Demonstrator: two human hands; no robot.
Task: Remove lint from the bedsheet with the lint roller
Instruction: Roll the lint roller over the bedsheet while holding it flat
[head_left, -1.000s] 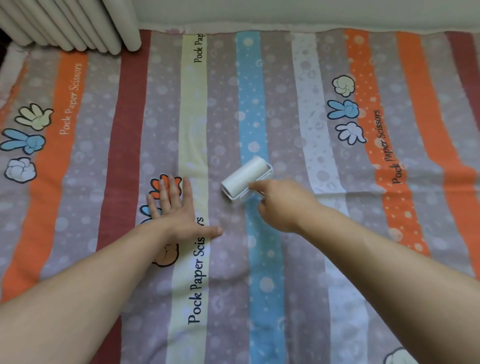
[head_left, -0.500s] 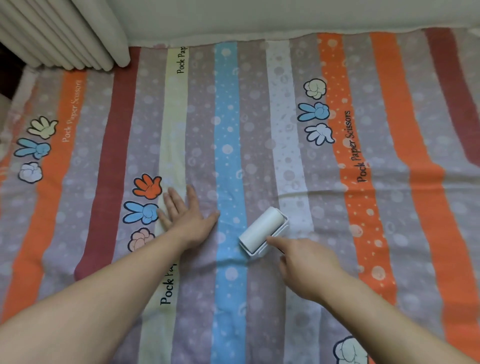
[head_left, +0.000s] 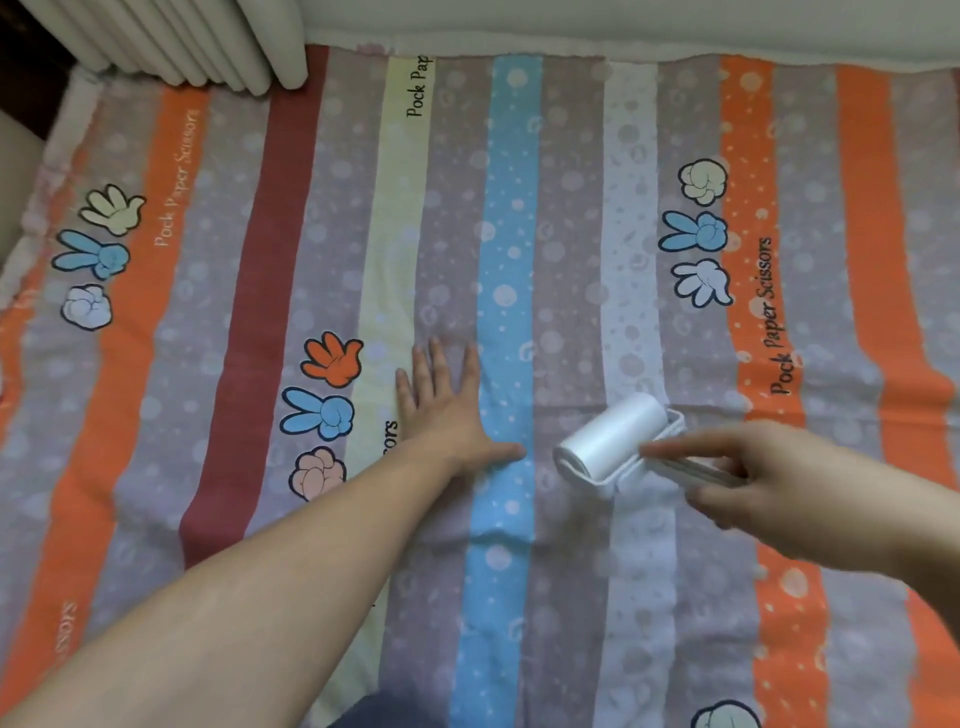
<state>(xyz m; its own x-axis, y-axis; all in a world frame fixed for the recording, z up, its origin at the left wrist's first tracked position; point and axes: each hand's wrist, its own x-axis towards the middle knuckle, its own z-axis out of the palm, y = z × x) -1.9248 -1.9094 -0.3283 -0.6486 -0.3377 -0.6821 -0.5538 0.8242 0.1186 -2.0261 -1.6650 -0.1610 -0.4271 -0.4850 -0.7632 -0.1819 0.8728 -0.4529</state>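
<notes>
Left hand (head_left: 447, 410) is flat on the sheet (head_left: 249, 322), palm down, fingers spread wide and pointing to the far side, thumb out to the right across the blue stripe (head_left: 506, 291). It holds nothing, just presses the cloth, with its fingers over the grey band beside the pale yellow stripe (head_left: 389, 249). Just left of it sit the printed cartoon hands (head_left: 322, 410), orange, blue and pink.

Right hand (head_left: 774, 488) comes in from the right edge, wrapped around the white handle of the roller (head_left: 613, 441), index finger stretched along it toward the drum. The hand is blurred, so the exact grip is hard to read. The roller's white drum lies tilted, its far end up to the right, on the sheet over the whitish stripe (head_left: 626, 234) and the grey band next to it, right of the blue stripe. It sits near the left thumb tip but apart from it.

Far left, a white ribbed radiator (head_left: 197, 41) stands beyond the sheet's edge.
</notes>
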